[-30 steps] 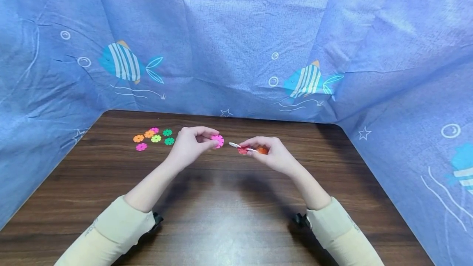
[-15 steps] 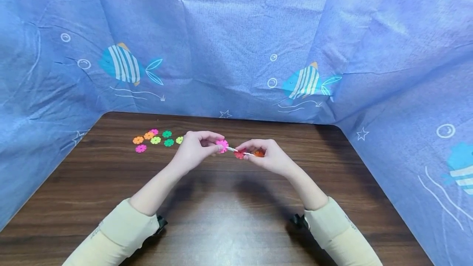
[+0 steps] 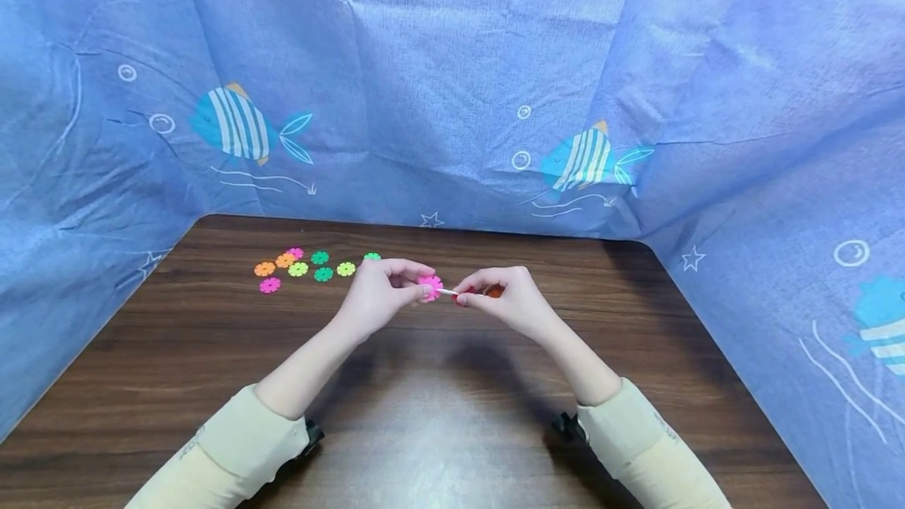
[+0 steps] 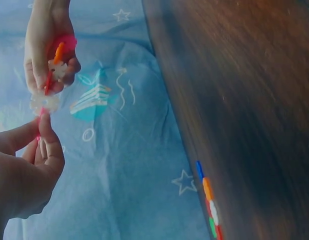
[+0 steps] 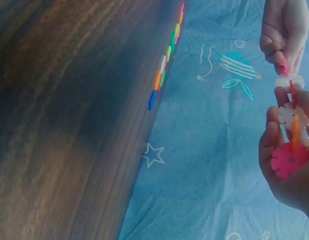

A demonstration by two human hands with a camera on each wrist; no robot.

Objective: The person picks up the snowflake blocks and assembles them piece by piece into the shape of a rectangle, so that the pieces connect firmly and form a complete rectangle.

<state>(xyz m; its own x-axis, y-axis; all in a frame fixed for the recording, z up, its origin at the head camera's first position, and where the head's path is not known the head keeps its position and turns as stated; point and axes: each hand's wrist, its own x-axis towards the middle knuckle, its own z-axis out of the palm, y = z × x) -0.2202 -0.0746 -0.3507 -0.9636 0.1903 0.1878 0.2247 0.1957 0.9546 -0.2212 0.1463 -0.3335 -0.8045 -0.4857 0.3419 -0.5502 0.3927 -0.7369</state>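
In the head view my left hand (image 3: pixel 378 301) pinches a pink notched snowflake disc (image 3: pixel 430 287) between thumb and fingers. My right hand (image 3: pixel 512 301) grips a chain of interlocked snowflake discs just to the right. The left wrist view shows that chain's white disc (image 4: pixel 50 103) at the near end, right at the pink disc's edge. Behind it come a red disc (image 4: pixel 48 82), another white disc (image 4: pixel 58 70), an orange disc (image 4: pixel 59 51) and a second pink disc (image 5: pixel 289 160) by the right palm. Fingers partly hide the red one.
Loose snowflake discs lie flat on the brown wooden table (image 3: pixel 212 336), left of the hands, among them an orange disc (image 3: pixel 265 269) and a green disc (image 3: pixel 323 274). A blue disc (image 5: pixel 152 100) appears edge-on there. A blue fish-print cloth (image 3: pixel 438 85) hangs around the table.
My left hand has moved right with the pink disc, closing the gap to the chain's white end disc. Yellow and green loose discs have come into view behind the left hand.
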